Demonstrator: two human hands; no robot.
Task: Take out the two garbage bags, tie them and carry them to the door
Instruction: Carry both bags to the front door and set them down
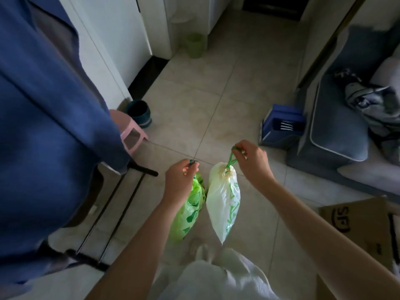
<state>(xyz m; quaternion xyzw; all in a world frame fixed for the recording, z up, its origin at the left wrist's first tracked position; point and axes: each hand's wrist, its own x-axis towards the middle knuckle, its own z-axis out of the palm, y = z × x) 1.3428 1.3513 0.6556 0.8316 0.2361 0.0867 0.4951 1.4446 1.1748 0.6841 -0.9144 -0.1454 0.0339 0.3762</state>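
Hanging from the person's two hands, both garbage bags are being carried clear of the tiled floor (216, 87) in the head view. The left hand (180, 176) is pinching shut on the drawstring of the green bag (191, 210), which is dangling below the wrist and partly hiding behind the forearm. The right hand (252, 161) is closing its fingertips on the green drawstring loop (232, 156) of the white bag (224, 200), whose neck is cinched tight just under the loop. The two bags are hanging side by side, very near each other; whether they are touching cannot be told.

Both bags look tied, so the carrying step seems to be under way, with a dark doorway (275, 5) lying ahead at the far end of the floor.

Risks from here: each grip is only a fingertip pinch on a thin cord, so a swing could be pulling a loop free and dropping a bag. The pink stool (129, 131), the blue box (283, 126) and the cardboard box (363, 226) are crowding the path, so a bag could be snagging on one.
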